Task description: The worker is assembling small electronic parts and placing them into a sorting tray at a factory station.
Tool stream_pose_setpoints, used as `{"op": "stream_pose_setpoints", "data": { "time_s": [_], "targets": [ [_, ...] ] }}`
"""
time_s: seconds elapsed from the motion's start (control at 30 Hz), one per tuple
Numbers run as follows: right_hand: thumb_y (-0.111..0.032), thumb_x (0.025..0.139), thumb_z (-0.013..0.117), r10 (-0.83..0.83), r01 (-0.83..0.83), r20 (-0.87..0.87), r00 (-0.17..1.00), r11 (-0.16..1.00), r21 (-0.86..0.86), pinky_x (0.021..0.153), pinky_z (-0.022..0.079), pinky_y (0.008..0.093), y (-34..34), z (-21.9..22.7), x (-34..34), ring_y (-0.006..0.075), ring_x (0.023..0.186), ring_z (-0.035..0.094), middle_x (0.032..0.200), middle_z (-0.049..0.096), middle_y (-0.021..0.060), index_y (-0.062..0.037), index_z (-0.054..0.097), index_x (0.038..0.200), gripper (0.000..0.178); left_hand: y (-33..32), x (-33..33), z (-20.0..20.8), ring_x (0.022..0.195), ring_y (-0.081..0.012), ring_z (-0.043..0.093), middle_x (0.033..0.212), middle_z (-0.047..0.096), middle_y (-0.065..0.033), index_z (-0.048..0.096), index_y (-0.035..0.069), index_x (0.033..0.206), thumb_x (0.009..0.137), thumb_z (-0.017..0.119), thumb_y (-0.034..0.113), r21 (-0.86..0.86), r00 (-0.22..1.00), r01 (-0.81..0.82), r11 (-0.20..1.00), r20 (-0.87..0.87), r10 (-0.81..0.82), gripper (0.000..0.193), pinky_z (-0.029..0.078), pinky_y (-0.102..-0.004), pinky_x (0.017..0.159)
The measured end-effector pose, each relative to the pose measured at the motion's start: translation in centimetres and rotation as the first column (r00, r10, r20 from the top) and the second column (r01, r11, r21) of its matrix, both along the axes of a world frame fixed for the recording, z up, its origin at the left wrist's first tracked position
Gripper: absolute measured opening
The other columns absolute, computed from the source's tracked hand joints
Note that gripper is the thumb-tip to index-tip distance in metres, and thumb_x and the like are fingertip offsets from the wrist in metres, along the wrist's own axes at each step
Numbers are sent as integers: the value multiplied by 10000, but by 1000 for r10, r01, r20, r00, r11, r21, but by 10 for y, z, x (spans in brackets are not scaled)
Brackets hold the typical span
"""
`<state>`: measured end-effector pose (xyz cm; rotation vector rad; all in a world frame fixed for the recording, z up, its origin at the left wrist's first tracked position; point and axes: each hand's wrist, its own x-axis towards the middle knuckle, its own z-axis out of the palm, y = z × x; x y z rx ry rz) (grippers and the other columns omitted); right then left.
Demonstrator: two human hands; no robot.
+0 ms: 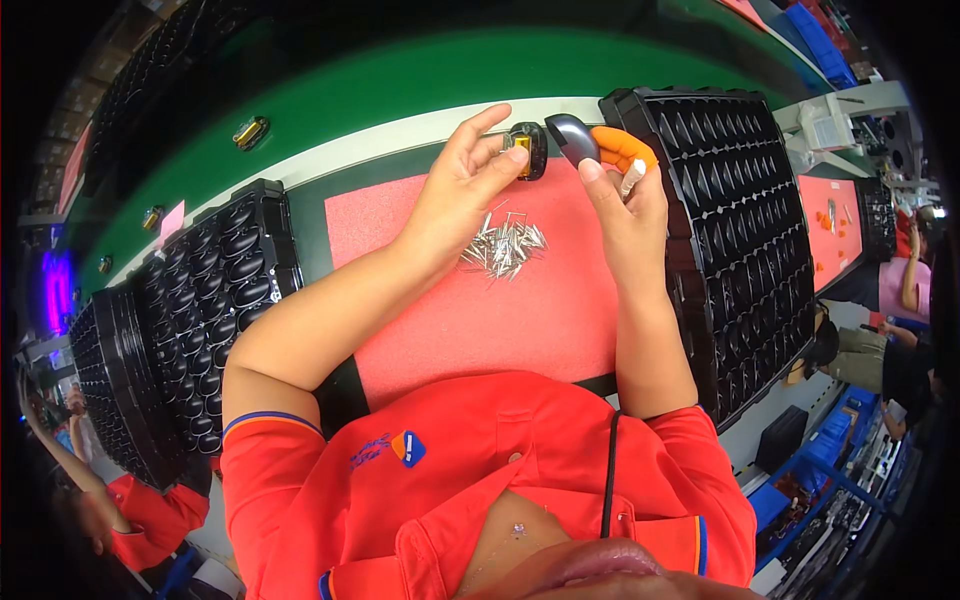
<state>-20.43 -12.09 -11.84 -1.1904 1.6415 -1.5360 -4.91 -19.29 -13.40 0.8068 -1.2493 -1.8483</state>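
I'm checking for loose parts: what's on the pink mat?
A loose pile of thin, silvery metal pieces lies on the pink mat. The left forearm covers part of its left side; anything beneath is hidden.

A green surface [420,65] ran along the far side, edged by a pale rail [350,150]. 1 purple light [57,290] glowed at far left; blue racking [768,500] stood at lower right.

Bright light falls evenly on the pink mat [480,335] — straight edges bend toward a black rim.
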Motion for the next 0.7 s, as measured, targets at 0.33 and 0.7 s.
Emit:
{"op": "stream_pose_setpoints", "data": {
  "time_s": [0.33, 0.7],
  "targets": [
    [-78, 843, 668, -25, 22, -120, 992, 999, -27, 557, 289, 143, -4, -8, 3, -13, 614, 351, 818, 540, -54, -3, 544, 1162, 351, -2, 1, 2, 1044, -119, 574, 1155, 593, -76, 455, 10, 1287, 921, 597, 203, 178, 991, 97, 979, -107, -79, 437, 455, -286, 931],
    [-144, 809, 730, -53, 54, -122, 991, 998, 6, 540, 314, 154, -4, -11, 4, 6, 608, 368, 792, 501, -43, -32, 570, 1125, 371, 0, -2, 1, 1009, -127, 589, 1143, 605, -98, 474, -11, 1249, 910, 613, 178, 196, 990, 59, 979, -134, -33, 412, 470, -278, 901]
  ]
}}
